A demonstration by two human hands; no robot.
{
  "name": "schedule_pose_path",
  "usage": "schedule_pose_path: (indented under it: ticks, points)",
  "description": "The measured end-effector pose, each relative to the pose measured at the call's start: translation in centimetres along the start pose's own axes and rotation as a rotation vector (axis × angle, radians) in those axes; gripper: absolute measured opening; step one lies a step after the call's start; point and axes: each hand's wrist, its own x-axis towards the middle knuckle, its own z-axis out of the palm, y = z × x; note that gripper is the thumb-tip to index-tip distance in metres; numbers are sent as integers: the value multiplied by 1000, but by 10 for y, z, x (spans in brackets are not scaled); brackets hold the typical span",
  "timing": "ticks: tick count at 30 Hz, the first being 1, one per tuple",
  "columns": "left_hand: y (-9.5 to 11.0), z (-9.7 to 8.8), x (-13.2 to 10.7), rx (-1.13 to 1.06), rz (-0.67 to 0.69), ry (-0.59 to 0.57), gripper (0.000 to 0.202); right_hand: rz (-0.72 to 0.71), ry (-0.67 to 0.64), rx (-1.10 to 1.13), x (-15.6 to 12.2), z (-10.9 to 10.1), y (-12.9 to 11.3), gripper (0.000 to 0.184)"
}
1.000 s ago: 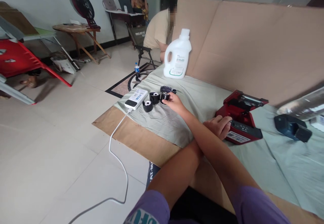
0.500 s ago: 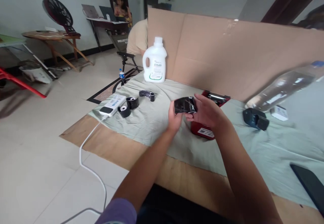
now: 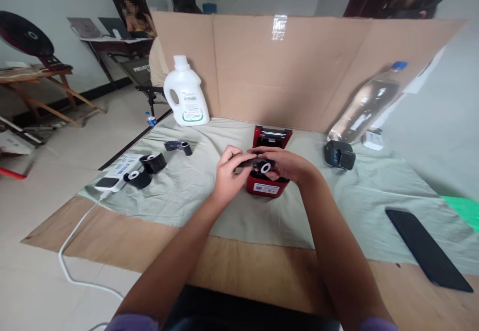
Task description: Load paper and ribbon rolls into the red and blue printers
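- In the head view, both hands are meeting in the middle of the tabletop [image 3: 262, 266], just over the front part of the red printer [image 3: 272, 135].
- The right hand [image 3: 290, 166] is closing its fingers around the black roll [image 3: 262, 165], with the thumb side turned to the left hand. The roll is lying at its fingertips, on the side toward the person's left.
- The left hand [image 3: 228, 173] is coming in from the other side with its fingers curled and pinched. It is touching the roll at the roll's left edge, and it seems to be pinching a dark loose end there, but this part is too small to be sure.
- So the roll is sitting between the two hands. The right hand is carrying most of it and the left hand is only at its edge.
- The white core of the roll is showing as a small ring toward the camera. So the roll's axis is running roughly from the printer back and up toward the person, not across from hand to hand.
- The printer is standing with its lid open. The open side is facing away from the person, toward the cardboard wall [image 3: 299, 66].
- Two spare rolls [image 3: 153, 162] are lying well apart to the left on the green cloth [image 3: 179, 196], beside a white power bank [image 3: 114, 176].
- A white jug [image 3: 186, 94], a clear bottle [image 3: 364, 106] and a black phone [image 3: 426, 256] are staying out of reach of both hands.
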Motion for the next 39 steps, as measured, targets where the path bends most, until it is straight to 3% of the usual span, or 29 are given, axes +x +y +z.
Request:
schedule_pose_path:
  ticks: [2,5,8,11,20,27,29,34,39]
  points:
    - [7,3,22,-27,-33,-26,16,11,-41,2,0,-7,1,21]
    - [11,9,54,-78,-53,-143,12,3,-100,81,-1,-13,1,23]
    - [10,16,70,-64,-110,-105,13,-44,-141,197,-2,-15,-1,22]
    - [9,18,71,15,-133,-79,11,-83,-125,331,-2,-18,-3,26]
    - [18,11,68,88,100,-418,31,-99,-63,559,2,-19,3,34]
    - [22,-14,72,88,-111,-545,74,-141,19,553,-2,-19,-1,38]
    - [24,-21,74,3,-143,-597,75,-140,40,518,-3,-19,-2,38]
    - [31,-23,77,-243,-103,-588,73,-131,-40,410,-4,-11,-2,46]
    - [40,-19,73,26,-21,-558,93,-136,-107,389,-6,-2,-4,57]
